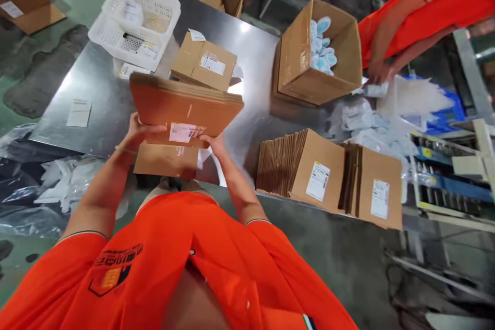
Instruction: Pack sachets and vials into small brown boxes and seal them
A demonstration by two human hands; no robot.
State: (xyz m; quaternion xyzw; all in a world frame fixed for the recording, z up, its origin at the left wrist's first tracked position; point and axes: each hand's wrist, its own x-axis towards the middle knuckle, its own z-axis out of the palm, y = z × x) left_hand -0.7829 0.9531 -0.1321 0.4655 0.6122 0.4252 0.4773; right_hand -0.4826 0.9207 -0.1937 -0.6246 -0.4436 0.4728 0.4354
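Observation:
Between my two hands, a stack of flattened cardboard boxes point(154, 105) with a white label is held tilted above the near edge of the metal table point(64, 124). My left hand point(141, 130) grips its left side, thumb stretched across the front. At the lower right, my right hand point(212, 143) is closed on the stack beside the label. Another flat cardboard piece point(164, 161) lies below the held stack at the table edge. Just behind it rests a pile of folded boxes point(216, 75) with a label on top.
A white basket point(168, 5) stands back left. Rows of flattened boxes point(284, 160) line the front right. Behind them is an open carton point(296, 67) of bluish-white items, with a person's hands point(381, 72) beside it. A rack point(452, 175) stands far right.

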